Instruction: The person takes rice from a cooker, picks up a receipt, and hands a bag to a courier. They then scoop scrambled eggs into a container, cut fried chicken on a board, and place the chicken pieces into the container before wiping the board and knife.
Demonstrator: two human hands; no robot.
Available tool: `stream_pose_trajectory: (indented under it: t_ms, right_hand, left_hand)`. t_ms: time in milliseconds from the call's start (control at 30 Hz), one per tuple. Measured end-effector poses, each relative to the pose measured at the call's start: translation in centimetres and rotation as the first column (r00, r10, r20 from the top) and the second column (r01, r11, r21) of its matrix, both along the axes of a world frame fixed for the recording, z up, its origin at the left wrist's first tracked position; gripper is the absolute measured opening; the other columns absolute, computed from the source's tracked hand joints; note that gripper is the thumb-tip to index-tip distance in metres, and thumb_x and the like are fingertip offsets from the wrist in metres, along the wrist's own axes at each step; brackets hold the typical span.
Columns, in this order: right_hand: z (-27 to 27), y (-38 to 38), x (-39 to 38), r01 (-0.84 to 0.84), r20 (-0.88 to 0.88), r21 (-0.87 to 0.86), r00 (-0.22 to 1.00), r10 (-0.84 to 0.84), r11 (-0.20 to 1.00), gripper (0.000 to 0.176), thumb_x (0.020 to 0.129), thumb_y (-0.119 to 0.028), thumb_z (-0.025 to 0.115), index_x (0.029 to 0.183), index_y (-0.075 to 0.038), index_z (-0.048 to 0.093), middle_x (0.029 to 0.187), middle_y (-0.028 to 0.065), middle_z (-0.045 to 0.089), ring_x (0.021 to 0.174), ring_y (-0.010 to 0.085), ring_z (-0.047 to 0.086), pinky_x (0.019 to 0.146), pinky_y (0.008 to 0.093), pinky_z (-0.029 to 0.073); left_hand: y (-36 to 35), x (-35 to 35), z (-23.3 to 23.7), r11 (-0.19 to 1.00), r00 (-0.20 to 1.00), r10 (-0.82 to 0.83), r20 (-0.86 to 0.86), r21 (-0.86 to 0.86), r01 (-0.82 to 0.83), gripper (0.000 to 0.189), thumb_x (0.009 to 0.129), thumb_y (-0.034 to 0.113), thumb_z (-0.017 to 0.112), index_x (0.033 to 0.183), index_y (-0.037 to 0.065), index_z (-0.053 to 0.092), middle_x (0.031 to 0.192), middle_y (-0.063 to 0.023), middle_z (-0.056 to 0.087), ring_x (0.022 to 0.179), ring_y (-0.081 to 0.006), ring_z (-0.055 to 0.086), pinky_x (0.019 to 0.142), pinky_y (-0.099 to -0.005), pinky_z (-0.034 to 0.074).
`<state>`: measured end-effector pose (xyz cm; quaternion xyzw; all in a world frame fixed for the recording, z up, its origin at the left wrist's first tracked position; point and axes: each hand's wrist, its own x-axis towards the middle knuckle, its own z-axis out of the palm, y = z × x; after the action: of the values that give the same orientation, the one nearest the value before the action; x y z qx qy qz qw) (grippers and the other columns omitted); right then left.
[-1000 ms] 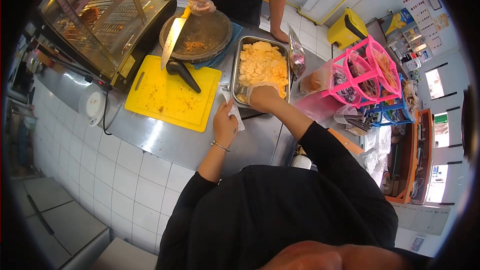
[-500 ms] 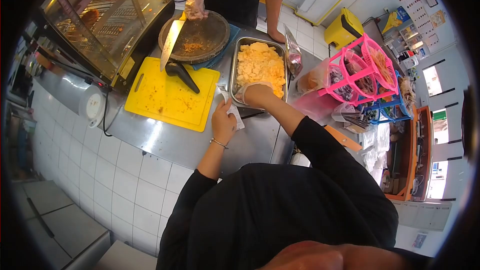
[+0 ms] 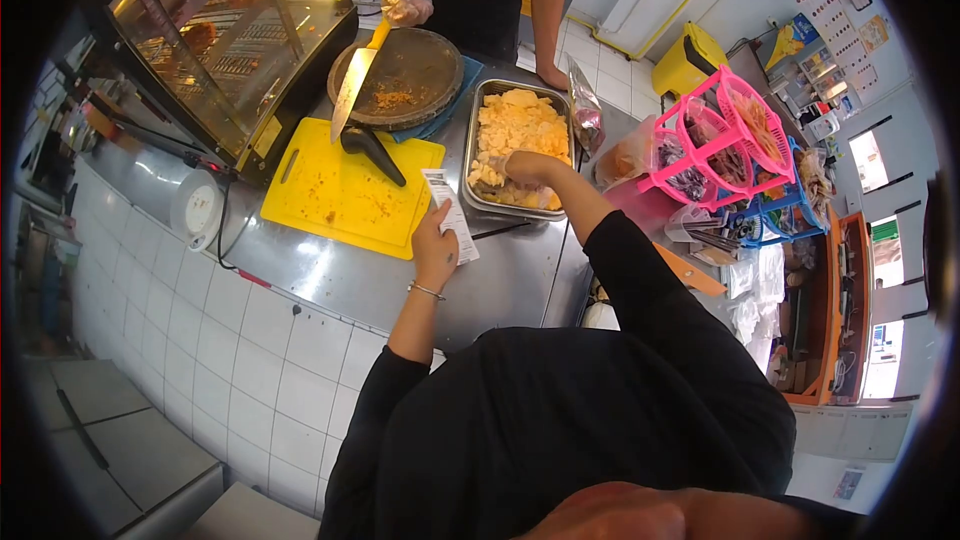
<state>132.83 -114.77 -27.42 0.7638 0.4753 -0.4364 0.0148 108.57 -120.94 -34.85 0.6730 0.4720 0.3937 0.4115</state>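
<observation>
My left hand (image 3: 434, 246) pinches a printed paper slip (image 3: 452, 218) beside the cutting board. My right hand (image 3: 527, 169), apparently in a thin clear glove, reaches into a metal tray (image 3: 468, 140) of yellow, crumbly food (image 3: 520, 120). Its fingertips are sunk among the crumbs at the near side, so their grip is hidden. To the left lies a yellow cutting board (image 3: 345, 202) with brown crumbs on it. A dark pestle-like tool (image 3: 375, 156) rests across its far edge.
Opposite, a co-worker's gloved hand (image 3: 406, 0) holds a yellow-handled knife (image 3: 355, 80) over a wide stone mortar (image 3: 440, 65). A heated display case (image 3: 200, 50) stands left. Pink baskets (image 3: 700, 155) stand right, and a plastic bag (image 3: 587, 110) lies beside the tray.
My right hand has moved from the tray's near edge further into the food. My left hand has shifted slightly left and down, showing more of the slip. The co-worker's knife hand has risen slightly.
</observation>
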Motion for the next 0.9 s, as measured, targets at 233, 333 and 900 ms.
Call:
stream_pose_trajectory:
  t_ms: [233,333,900]
  right_hand:
    - [0.7,-1.0,3.5,0.212,-0.186,0.099,0.964,-0.191,0.972,0.062,0.096,-0.064,0.045,0.073,-0.007,0.054,0.054,0.0033,0.042,0.043,0.0144,0.035,0.041,0.0328,0.023]
    - [2.7,-2.7,3.9,0.292,-0.264,0.085,0.929,-0.261,0.953,0.060,0.094,-0.066,0.047,0.068,-0.013,0.044,0.051,-0.0010,0.036,0.042,0.0119,0.031,0.040,0.0310,0.021]
    - [7.5,-38.5,10.6,0.543,-0.208,-0.091,0.809,-0.549,0.835,0.051,0.098,-0.056,0.048,0.084,-0.009,0.062,0.061,0.0041,0.050,0.044,0.0128,0.040,0.038,0.0294,0.030]
  left_hand:
    - [-2.4,-2.7,1.1,0.998,0.992,0.059,0.116,-0.008,-0.058,0.056,0.073,-0.010,0.048,0.126,0.002,0.064,0.116,-0.0201,0.065,0.101,-0.0293,0.063,0.089,-0.0315,0.048]
    - [-3.4,-3.8,0.5,0.999,0.992,0.030,0.120,-0.022,-0.028,0.059,0.074,-0.011,0.048,0.130,0.004,0.062,0.118,-0.0167,0.064,0.096,-0.0232,0.062,0.084,-0.0285,0.047]
    - [-18.1,-5.6,3.2,0.925,0.954,0.028,0.299,-0.369,0.089,0.058,0.083,-0.015,0.041,0.139,-0.002,0.051,0.122,-0.0155,0.063,0.099,-0.0174,0.064,0.087,-0.0260,0.051]
